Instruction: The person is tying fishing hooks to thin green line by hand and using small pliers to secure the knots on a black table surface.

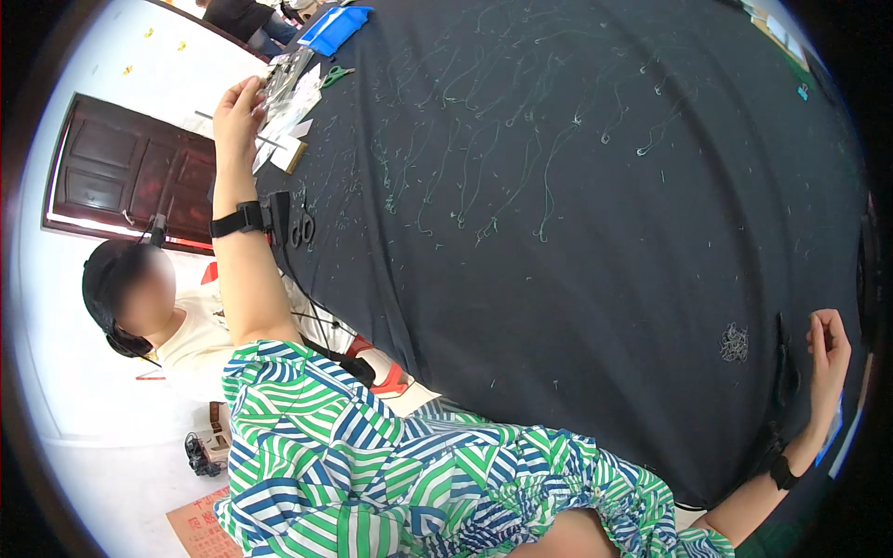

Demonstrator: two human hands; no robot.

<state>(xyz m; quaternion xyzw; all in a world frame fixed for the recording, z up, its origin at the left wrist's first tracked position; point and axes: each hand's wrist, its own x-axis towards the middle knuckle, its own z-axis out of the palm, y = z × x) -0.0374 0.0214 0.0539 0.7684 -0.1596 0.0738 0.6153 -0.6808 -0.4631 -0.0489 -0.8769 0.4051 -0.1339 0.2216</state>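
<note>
My left hand (239, 113) is raised at the far left edge of the table, its fingertips pinched together. Whatever may be between them is too small to make out. Out to the right, my right hand (828, 361) is held at the table's right side with its fingers curled in toward the thumb; I cannot make out anything in them. Nearest to it lies a small heap of tiny grey wire-like pieces (734, 343). Thin green threads (547, 200), several with small knotted or hooked ends, spread across the black cloth (595, 298) between my hands.
Black scissors (303, 229) lie near my left wrist, and green-handled scissors (335, 76) lie farther off. Papers (296, 107) and a blue packet (337, 30) cover the far left edge. A person in a black cap (130, 298) is close by on my left.
</note>
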